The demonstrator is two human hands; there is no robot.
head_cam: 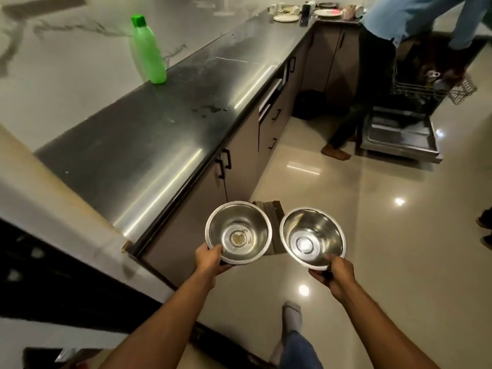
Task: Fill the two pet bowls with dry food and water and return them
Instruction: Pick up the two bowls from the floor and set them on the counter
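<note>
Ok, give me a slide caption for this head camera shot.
Left hand and right hand each carry a steel bowl beside the dark counter.

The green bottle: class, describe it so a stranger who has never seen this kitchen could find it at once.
Find the long dark countertop along the marbled wall. Towards its far half, against the wall, stands the green bottle, upright. It is translucent plastic with a brighter green screw cap, and nothing else stands near it.

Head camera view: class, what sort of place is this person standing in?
Most likely a home kitchen: a long dark countertop over cabinets, an open dishwasher with racks out, and plates and cups stacked at the far end.
</note>
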